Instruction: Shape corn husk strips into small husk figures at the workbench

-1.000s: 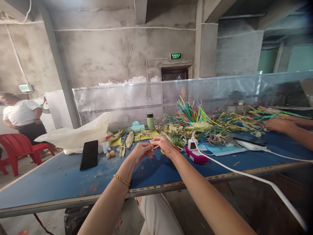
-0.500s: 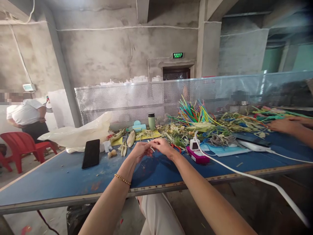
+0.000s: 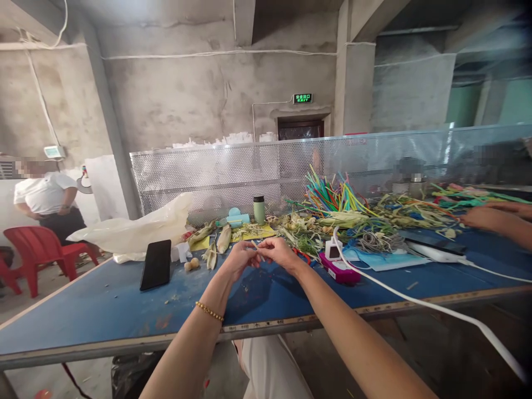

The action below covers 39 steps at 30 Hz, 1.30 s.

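1. Both arms reached forward over the blue bench (image 3: 266,302), the left forearm (image 3: 185,346) slanting in from one side and the right forearm (image 3: 353,332) from the other; a beaded bracelet (image 3: 210,311) circled the left wrist.
2. The left hand (image 3: 240,259) was raised a little above the bench, bent inward, its fingers curled and pinching a small pale strip (image 3: 255,244).
3. The right hand (image 3: 279,254) faced it, knuckles up, with thumb and forefinger pressed together on the same strip.
4. The strip lay between the two sets of fingertips, which nearly met; one end poked out above them, while the rest was largely hidden by the fingers.
5. Beyond the left hand lay a dried husk (image 3: 224,238); two round pale balls (image 3: 192,265) and a black phone (image 3: 156,265) lay farther left.
6. Red-orange loops (image 3: 305,256) showed just beside the right wrist, near a magenta box (image 3: 338,270).
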### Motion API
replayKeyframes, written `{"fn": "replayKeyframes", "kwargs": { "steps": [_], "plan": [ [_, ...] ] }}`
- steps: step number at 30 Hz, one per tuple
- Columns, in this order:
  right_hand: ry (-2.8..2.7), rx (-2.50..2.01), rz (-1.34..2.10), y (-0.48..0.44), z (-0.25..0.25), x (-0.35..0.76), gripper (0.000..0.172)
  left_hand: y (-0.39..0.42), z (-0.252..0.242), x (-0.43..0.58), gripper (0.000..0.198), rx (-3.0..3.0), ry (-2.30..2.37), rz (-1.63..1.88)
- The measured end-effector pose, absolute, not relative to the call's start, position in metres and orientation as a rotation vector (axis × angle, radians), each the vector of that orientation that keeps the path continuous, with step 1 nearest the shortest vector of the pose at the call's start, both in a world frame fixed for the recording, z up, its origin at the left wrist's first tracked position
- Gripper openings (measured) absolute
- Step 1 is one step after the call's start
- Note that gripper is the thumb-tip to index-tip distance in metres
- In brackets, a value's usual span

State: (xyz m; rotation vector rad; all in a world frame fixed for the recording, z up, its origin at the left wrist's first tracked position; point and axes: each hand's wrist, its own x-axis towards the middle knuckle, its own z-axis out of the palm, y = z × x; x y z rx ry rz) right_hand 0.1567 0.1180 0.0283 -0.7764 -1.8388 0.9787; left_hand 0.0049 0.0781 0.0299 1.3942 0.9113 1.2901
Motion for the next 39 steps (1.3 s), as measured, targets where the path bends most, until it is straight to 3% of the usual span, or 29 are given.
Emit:
{"fn": "replayKeyframes", "kwargs": {
  "steps": [6,14,28,39],
  "plan": [
    [-1.949,-0.700,1.073,0.112,0.035,0.162,0.024,0.081,0.028,0.005,0.029,1.448,0.992,1.375],
    [-1.857,-0.742,1.052,0.108,0.038,0.156,0.003,0.079,0.030,0.006,0.044,1.390,0.903,1.370],
    [-1.654,-0.737,1.148,0.106,0.039,0.151,0.007,0.076,0.034,0.006,0.045,1.462,0.817,1.399],
    [-1.825,-0.638,1.151,0.106,0.039,0.159,0.016,0.074,0.034,0.006,0.040,1.568,0.845,1.425]
  ]
}}
